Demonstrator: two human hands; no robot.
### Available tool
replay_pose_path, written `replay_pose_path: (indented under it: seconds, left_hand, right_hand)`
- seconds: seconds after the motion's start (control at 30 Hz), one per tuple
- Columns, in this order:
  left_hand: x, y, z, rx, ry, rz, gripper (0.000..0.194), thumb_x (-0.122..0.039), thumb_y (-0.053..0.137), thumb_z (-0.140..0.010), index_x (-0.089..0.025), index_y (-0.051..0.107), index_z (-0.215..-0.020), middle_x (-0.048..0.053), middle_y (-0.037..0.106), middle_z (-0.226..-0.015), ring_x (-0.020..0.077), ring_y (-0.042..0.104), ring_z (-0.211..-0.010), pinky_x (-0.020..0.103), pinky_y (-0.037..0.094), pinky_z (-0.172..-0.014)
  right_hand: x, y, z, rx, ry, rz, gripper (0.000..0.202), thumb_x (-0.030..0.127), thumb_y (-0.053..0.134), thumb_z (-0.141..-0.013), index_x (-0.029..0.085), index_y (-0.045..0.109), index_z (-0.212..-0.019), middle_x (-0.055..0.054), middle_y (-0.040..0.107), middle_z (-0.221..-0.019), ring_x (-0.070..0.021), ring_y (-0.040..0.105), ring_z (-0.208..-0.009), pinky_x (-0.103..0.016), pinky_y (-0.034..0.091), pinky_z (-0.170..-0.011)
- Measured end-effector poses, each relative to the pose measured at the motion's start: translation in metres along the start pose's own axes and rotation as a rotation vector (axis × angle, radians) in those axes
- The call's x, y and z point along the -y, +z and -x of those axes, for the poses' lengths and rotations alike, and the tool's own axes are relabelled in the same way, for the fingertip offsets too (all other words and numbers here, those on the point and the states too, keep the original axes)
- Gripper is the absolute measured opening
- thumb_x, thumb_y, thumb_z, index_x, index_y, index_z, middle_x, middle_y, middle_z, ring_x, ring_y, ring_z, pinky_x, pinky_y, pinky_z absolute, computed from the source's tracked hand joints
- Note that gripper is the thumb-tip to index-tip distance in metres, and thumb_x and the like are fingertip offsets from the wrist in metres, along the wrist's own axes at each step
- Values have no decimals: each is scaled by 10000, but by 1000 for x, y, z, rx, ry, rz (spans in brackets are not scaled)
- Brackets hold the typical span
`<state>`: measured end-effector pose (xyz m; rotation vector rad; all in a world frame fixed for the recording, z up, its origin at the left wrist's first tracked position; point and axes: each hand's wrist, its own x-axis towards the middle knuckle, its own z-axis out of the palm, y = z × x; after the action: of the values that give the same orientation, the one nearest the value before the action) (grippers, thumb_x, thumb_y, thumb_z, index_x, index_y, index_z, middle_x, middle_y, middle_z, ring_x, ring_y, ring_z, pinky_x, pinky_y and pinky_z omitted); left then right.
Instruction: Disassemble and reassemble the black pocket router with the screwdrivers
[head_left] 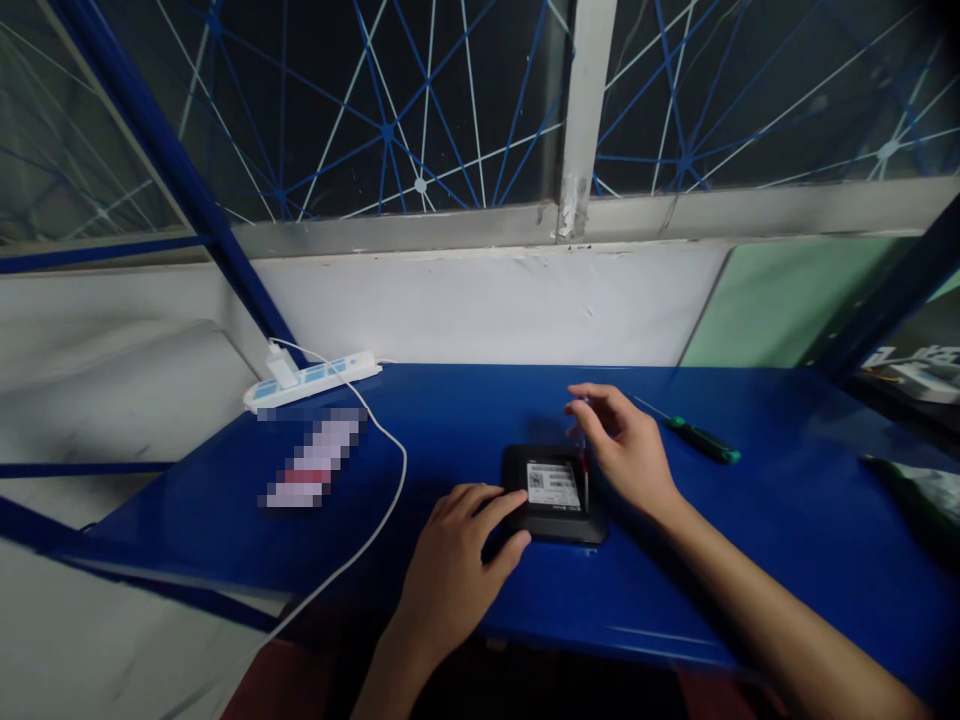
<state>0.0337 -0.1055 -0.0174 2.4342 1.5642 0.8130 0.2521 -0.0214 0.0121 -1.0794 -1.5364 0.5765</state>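
A black device with a white printed label lies on the blue table. My left hand rests at its left side, fingers spread, with the index fingertip on the label's edge. Over the device's right side, my right hand has its fingers curled round a thin, partly clear and red tool, whose shaft points down at the device's right edge. The upper part of that tool is mostly hidden by the fingers.
A green and black screwdriver lies right of my right hand. At the back left are a white power strip with a plugged-in charger, its white cable, and a blurred-out item. A dark green object is at the right edge.
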Motion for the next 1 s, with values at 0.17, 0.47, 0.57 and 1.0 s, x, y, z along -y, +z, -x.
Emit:
replay_pose_path:
  seconds: [0.17,0.47,0.57,1.0]
  left_hand:
    - [-2,-2,-1,21,-17,1,353,-263,629,-935,-357,604,-1275,-10,660,-1214,229,593,-1153,457,502,-1018]
    - [-2,-2,-1,16,-9,-13,354,-262,623,-935,-365,604,-1273,-12,662,-1220,232,594,-1163,450,501,-1023]
    - [-2,-3,-1,25,-18,-4,357,-263,618,-940,-369,594,-1280,-13,655,-1232,235,584,-1175,468,490,-1031]
    - [-2,-4,0,44,-23,-7,367,-262,615,-943,-365,581,-1294,-10,647,-1241,238,577,-1183,481,483,-1037]
  right_hand:
    - [2,1,1,44,40,-100,268,443,461,-987,243,597,-1101,-60,722,-1040,-169,708,-706,-322,543,-646]
    - [-1,1,-1,-18,24,-42,242,441,574,-928,238,624,-1050,-39,699,-889,-168,691,-661,-287,523,-562]
    - [1,2,1,8,73,-101,263,443,482,-971,242,599,-1093,-52,716,-961,-169,707,-677,-270,513,-521]
    - [-1,1,-1,-22,90,-87,246,476,597,-910,235,582,-959,-35,680,-861,-153,654,-623,-279,505,-544]
